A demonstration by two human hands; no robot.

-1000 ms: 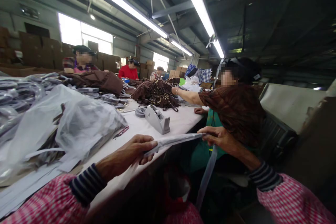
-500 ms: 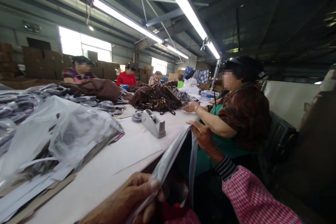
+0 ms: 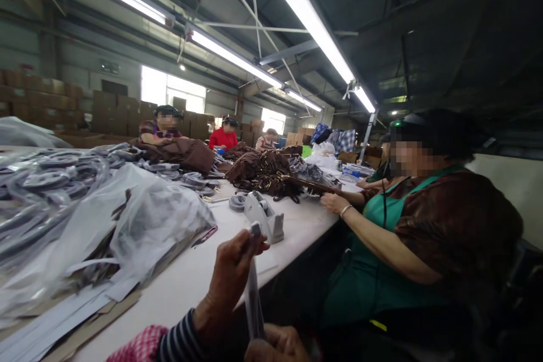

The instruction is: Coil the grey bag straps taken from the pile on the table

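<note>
My left hand (image 3: 231,274) is raised over the table's near edge, its fingers closed on the upper end of a grey strap (image 3: 253,300) in clear wrapping. From there the strap hangs down to my right hand (image 3: 278,345), low at the bottom of the view, whose fingers are closed round its lower part. A grey tape dispenser (image 3: 265,216) stands on the white table (image 3: 169,288) just beyond my left hand. Beside it lies a coiled grey strap (image 3: 237,201).
Wrapped grey straps (image 3: 51,181), a clear plastic bag (image 3: 161,209) and card strips (image 3: 55,322) cover the left side. Brown strapped items (image 3: 258,172) lie further back. At the right sits a person in a green apron (image 3: 360,277); several others sit beyond the piles.
The view has turned left. My left hand has risen with one end of the strap, while my right hand has come down and in. The strap, stretched slantwise before, now hangs nearly upright.
</note>
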